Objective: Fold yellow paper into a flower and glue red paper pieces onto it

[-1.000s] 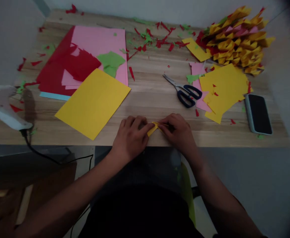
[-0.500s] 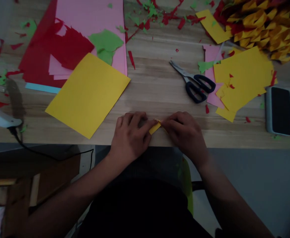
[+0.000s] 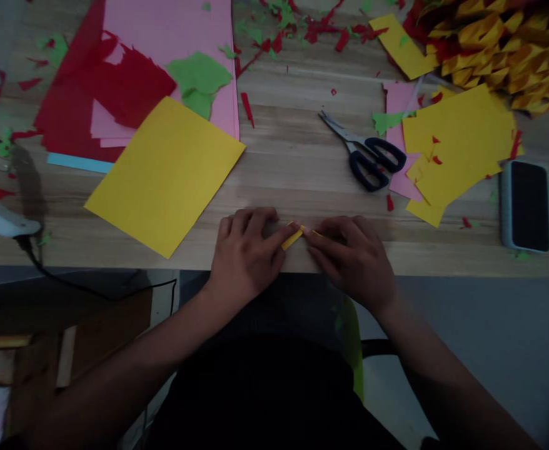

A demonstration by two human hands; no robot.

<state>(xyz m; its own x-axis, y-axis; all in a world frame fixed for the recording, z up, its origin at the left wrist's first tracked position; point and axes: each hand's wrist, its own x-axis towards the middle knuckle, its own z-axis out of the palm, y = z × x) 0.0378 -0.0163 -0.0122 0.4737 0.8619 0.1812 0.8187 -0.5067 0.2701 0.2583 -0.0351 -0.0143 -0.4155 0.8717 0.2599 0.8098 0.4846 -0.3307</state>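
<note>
Small folded piece of yellow paper [image 3: 292,239], at the near edge of the wooden table [image 3: 274,181], between the two hands. Left hand [image 3: 249,250]: fingers bent, thumb and fingertip closed on the folded piece, pressing it at the tabletop. Right hand [image 3: 354,256]: thumb and index finger drawn nearly together at the piece's other end; the contact is dim, and whether they pinch it fully is hard to tell.

Scissors [image 3: 363,150], dark handles, blades slightly parted, lying beyond the right hand. Large yellow sheet [image 3: 166,178], flat, beyond and left of the left hand, overlapping red paper [image 3: 134,87] and pink sheets [image 3: 194,31]. Cut yellow sheets [image 3: 462,144], right of the scissors. Phone [image 3: 530,206], dark screen up, beside them. Folded yellow paper cluster [image 3: 494,50], far right corner.
</note>
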